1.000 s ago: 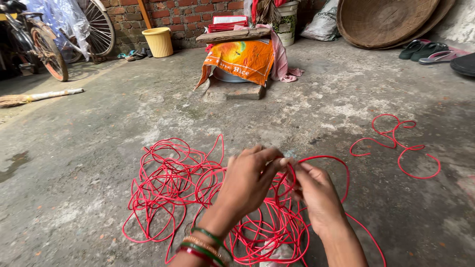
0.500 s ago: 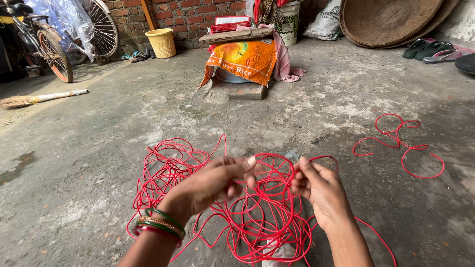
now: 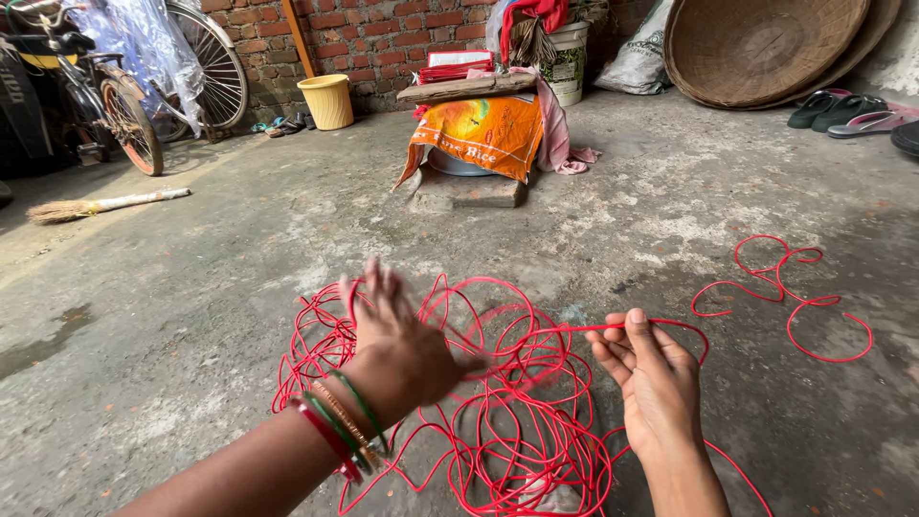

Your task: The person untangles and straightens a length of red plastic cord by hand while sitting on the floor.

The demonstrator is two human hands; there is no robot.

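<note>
Tangled heap of thin red plastic wire (image 3: pixel 498 402) spread on grey concrete floor (image 3: pixel 191 316), near side of orange printed sack (image 3: pixel 483 134). Left hand (image 3: pixel 397 340) above heap, fingers spread, motion-blurred, gripping nothing. Right hand (image 3: pixel 651 373) pinching one strand.

Ahead of you a bicycle (image 3: pixel 115 105) leans by the brick wall (image 3: pixel 383 38), beside a yellow bucket (image 3: pixel 328 101); a broom (image 3: pixel 100 204) lies left, woven baskets (image 3: pixel 766 48) and sandals (image 3: pixel 842 110) right.
</note>
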